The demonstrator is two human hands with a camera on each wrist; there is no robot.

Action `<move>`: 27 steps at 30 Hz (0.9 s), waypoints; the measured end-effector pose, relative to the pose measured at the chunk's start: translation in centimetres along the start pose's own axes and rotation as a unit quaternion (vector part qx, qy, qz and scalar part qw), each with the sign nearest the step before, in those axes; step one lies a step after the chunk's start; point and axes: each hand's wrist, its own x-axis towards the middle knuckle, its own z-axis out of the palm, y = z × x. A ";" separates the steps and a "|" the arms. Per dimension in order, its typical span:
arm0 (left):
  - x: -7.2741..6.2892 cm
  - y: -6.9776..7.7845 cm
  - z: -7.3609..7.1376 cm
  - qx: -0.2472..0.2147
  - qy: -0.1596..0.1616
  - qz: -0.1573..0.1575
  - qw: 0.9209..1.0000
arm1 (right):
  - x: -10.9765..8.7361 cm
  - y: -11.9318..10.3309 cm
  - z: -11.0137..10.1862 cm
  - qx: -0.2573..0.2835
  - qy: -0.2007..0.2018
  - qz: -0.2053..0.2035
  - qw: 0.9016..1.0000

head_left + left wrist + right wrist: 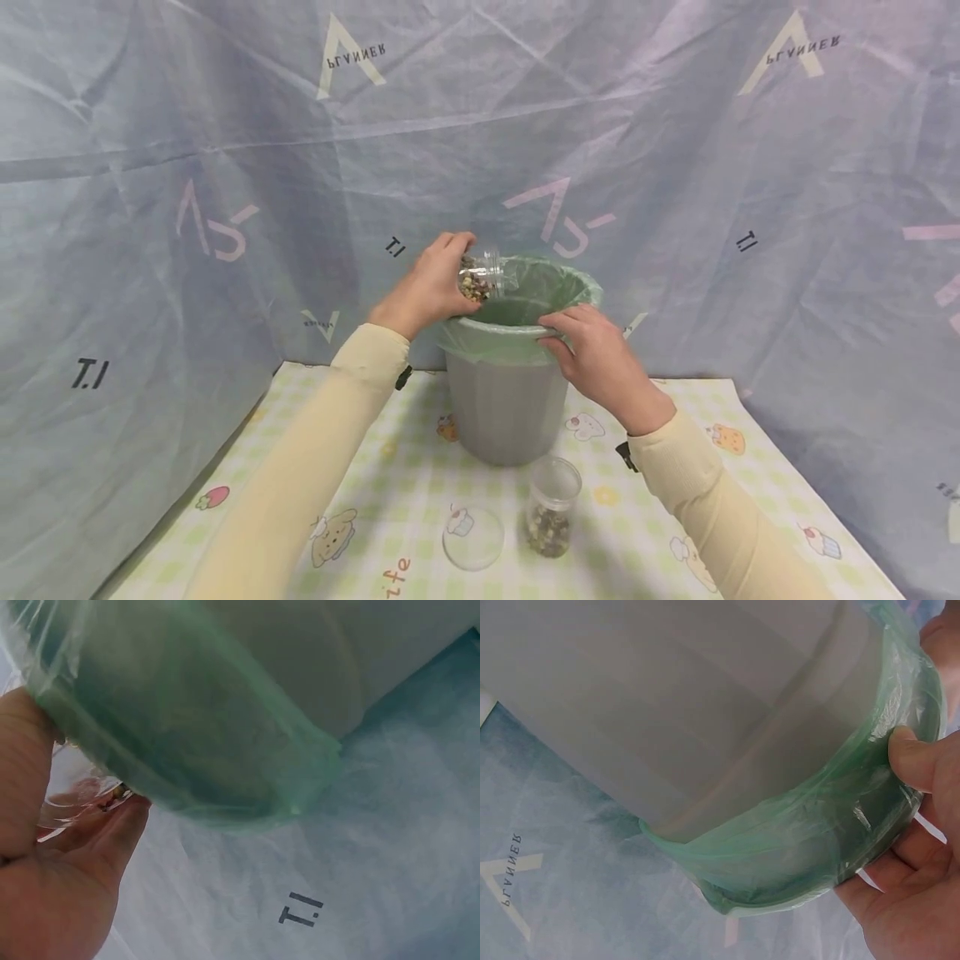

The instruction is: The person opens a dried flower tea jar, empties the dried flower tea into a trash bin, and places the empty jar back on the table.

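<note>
In the head view my left hand grips a clear plastic jar tipped on its side, its mouth pointing right over the trash can. Small mixed-colour pebbles or beads lie inside it. The grey trash can stands upright, lined with a green bag folded over its rim. With thumb outside and fingers over the edge, my right hand holds the bag-covered rim, as the right wrist view also shows. In the left wrist view, part of the jar appears between left thumb and fingers.
A second clear jar, open and partly filled with similar small pieces, stands on the checked tablecloth in front of the can. Left of it lies a round clear lid. A printed grey-blue cloth hangs behind and at both sides.
</note>
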 end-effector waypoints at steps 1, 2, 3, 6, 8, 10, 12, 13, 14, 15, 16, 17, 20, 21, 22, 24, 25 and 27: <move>0.0 0.0 0.0 0.005 -0.001 0.004 1.000 | 0.0 0.0 0.1 0.000 0.001 0.000 1.000; 0.0 0.0 0.0 0.010 -0.003 0.007 1.000 | 0.0 0.0 0.1 0.000 0.001 -0.001 1.000; 0.1 0.0 0.0 0.013 -0.004 0.010 1.000 | 0.0 0.0 0.2 0.000 0.001 -0.002 1.000; 0.2 0.0 0.0 0.024 -0.008 0.017 1.000 | 0.0 0.0 0.2 0.000 0.005 -0.005 1.000; 0.2 0.0 -0.1 0.032 -0.013 0.023 0.999 | 0.0 0.0 0.3 0.002 0.009 -0.007 1.000; 0.3 0.0 -0.1 0.037 -0.020 0.027 0.999 | 0.1 0.0 0.3 0.003 0.012 -0.009 1.000; 0.3 0.0 -0.1 0.041 -0.025 0.032 0.998 | 0.2 0.0 0.3 0.004 0.014 -0.010 1.000; 0.4 0.0 0.0 0.043 -0.026 0.034 0.998 | 0.2 0.0 0.4 0.004 0.014 -0.011 1.000; 0.4 0.0 0.0 0.045 -0.027 0.036 0.998 | 0.2 0.0 0.4 0.005 0.014 -0.010 1.000; 0.4 0.0 0.0 0.045 -0.028 0.039 0.998 | 0.2 0.0 0.4 0.005 0.014 -0.010 1.000; 0.4 0.1 0.0 0.047 -0.028 0.044 0.998 | 0.2 0.0 0.4 0.004 0.013 -0.010 1.000; 0.4 0.1 0.0 0.050 -0.027 0.049 0.997 | 0.2 0.0 0.4 0.004 0.013 -0.010 1.000; 0.5 0.3 -0.1 0.058 -0.028 0.066 0.996 | 0.2 0.0 0.4 0.005 0.012 -0.006 1.000; 0.5 0.3 -0.2 0.061 -0.029 0.072 0.995 | 0.1 0.0 0.4 0.004 0.011 -0.005 1.000; 0.5 0.4 -0.2 0.064 -0.032 0.076 0.995 | 0.1 0.0 0.3 0.004 0.011 -0.004 1.000; 0.6 0.6 -0.3 0.070 -0.038 0.084 0.993 | 0.1 0.0 0.3 0.003 0.010 -0.002 1.000; 0.7 0.7 -0.3 0.073 -0.042 0.087 0.993 | 0.0 0.0 0.2 0.002 0.009 -0.002 1.000; 0.8 0.8 -0.2 0.079 -0.049 0.091 0.992 | 0.0 0.0 0.2 0.001 0.009 -0.002 1.000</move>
